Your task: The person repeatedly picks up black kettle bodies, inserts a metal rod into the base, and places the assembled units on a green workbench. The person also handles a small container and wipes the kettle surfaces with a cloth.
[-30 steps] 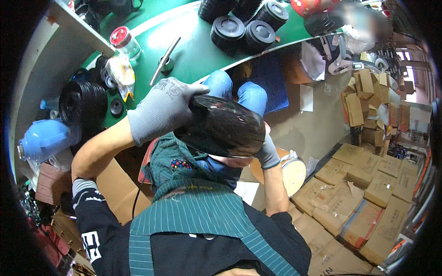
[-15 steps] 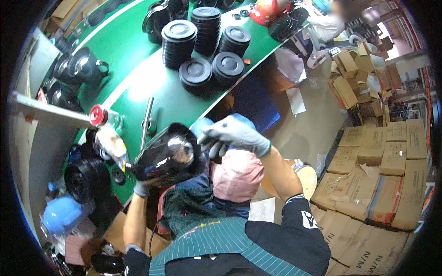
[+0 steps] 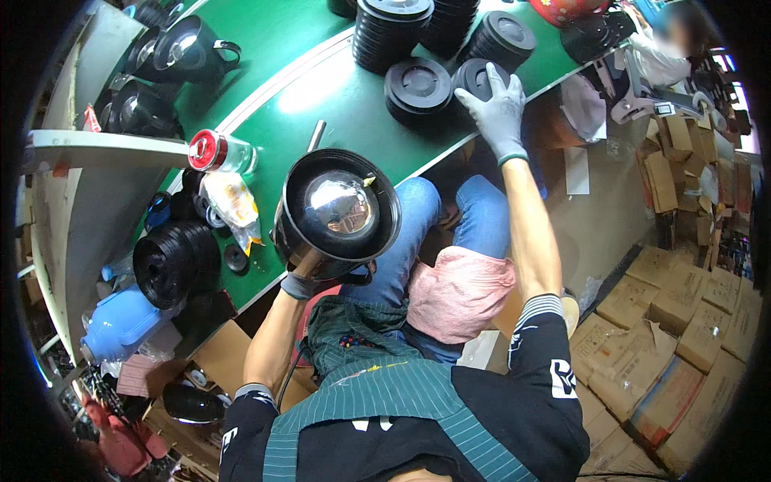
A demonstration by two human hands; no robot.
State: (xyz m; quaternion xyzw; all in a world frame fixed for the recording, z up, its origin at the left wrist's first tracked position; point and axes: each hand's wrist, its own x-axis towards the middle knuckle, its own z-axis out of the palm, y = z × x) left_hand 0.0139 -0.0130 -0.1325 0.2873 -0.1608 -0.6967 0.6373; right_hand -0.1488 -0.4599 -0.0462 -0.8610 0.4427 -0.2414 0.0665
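Note:
My left hand (image 3: pixel 297 285) is closed on the near side of a glossy black pot (image 3: pixel 337 209) with a handle; most of its fingers are hidden by the pot. The pot's round mouth faces up toward me, its rounded inside bottom shines like a mirror, and a small yellowish bit sits on its far right part. My right hand (image 3: pixel 499 112), in a grey glove, reaches out with fingers spread over a short stack of black round lids (image 3: pixel 470 79), touching the top one. Another short lid stack (image 3: pixel 418 84) stands just left of it.
Taller black lid stacks (image 3: pixel 389 36) stand behind on the green table (image 3: pixel 309 124). A metal rod (image 3: pixel 316 136) sticks up beyond the pot. Left are a red-capped jar (image 3: pixel 221 153), a plastic packet (image 3: pixel 231 205) and more black pots (image 3: pixel 189 52). Cartons (image 3: pixel 650 281) line the right.
My right hand has moved from beside the pot out to the lids, its fingers now spread. The pot has turned so its inside faces me. The whole view has shifted.

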